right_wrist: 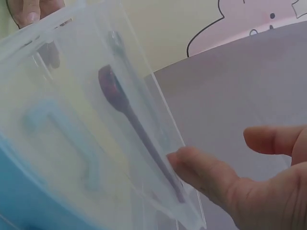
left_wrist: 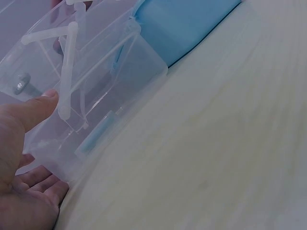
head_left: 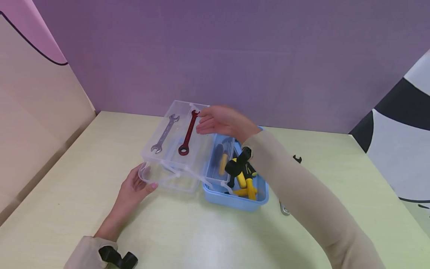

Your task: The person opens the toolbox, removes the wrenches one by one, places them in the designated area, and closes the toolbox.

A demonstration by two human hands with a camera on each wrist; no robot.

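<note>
A clear plastic tray is swung out to the left above a blue toolbox. A silver wrench and a red wrench lie in the tray. My left hand pinches the tray's near left corner, thumb on top and fingers underneath. With fairly straight fingers, my right hand touches the tray's far edge by the red wrench's head, and the thumb presses the tray wall. Inside the blue box lie yellow-and-black pliers and a yellow-handled tool.
A small silver wrench lies on the pale table just right of the box, partly hidden by my right sleeve. A small black object sits farther back. A purple wall stands behind and a beige panel at the left.
</note>
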